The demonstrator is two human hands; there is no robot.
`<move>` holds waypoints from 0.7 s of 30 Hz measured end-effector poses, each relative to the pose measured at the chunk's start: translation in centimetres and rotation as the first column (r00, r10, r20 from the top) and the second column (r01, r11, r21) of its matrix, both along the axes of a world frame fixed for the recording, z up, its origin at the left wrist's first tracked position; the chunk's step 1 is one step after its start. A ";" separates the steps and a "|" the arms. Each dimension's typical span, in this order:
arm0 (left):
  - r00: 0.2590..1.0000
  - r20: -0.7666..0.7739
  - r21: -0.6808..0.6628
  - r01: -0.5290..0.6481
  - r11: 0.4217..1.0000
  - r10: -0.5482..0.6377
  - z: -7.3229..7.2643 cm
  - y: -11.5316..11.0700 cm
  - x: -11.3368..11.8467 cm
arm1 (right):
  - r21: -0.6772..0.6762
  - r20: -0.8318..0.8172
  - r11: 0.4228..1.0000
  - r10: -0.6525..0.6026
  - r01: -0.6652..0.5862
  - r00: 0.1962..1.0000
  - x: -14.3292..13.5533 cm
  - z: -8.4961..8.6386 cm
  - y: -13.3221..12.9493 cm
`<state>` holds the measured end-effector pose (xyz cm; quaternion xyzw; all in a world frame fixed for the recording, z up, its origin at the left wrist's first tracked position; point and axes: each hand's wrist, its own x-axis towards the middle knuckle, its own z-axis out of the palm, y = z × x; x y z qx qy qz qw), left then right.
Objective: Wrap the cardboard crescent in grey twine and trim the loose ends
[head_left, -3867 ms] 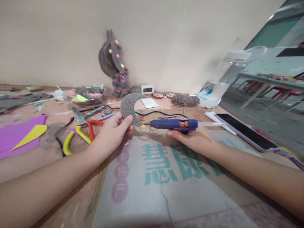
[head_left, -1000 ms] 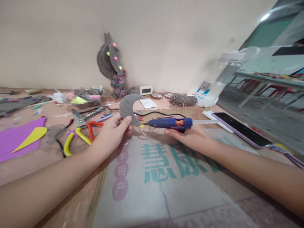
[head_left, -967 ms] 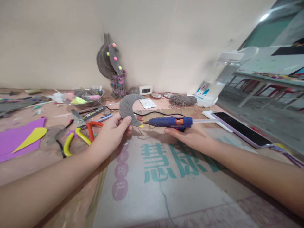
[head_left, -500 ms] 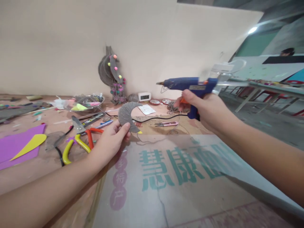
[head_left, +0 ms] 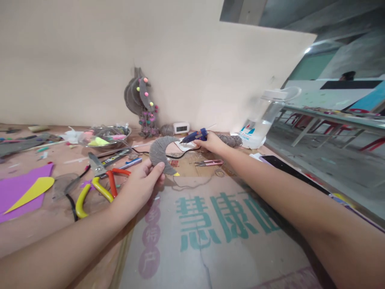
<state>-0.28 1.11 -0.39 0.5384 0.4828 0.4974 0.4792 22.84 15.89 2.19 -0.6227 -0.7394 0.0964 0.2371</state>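
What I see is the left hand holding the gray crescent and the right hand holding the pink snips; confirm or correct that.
Not the pink snips, which lie nearby: the head view shows the right hand holding the blue glue gun. The left hand does hold the gray crescent.

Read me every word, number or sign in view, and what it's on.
"慧康": green, on the printed board; next character partly covered.
"LOOK", letter before it unclear: on the water bottle.
Too small or blurred to read: digital clock, purple circles, red print, black strip.
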 end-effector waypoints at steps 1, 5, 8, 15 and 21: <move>1.000 -0.010 0.016 -0.005 1.000 0.006 0.1 0.0 0.0 | -0.006 0.017 1.000 0.006 -0.006 1.000 0.3 0.1 -0.1; 0.999 -0.021 0.027 -0.025 0.999 0.026 0.6 -0.1 0.2 | 0.033 0.091 0.998 0.048 -0.051 0.995 1.7 1.1 -2.9; 0.998 -0.056 0.047 -0.023 0.999 0.026 0.5 0.2 0.1 | 0.293 0.224 0.936 0.133 -0.197 0.965 1.9 1.8 -7.1; 1.000 -0.018 0.067 0.010 0.998 -0.009 0.7 -0.1 0.1 | 0.021 0.255 0.852 0.501 -0.523 0.827 -1.9 1.1 -15.0; 1.000 -0.011 0.033 0.030 0.999 -0.030 1.0 -0.4 0.1 | 0.013 0.127 0.795 0.601 -0.607 0.789 -3.6 0.6 -15.8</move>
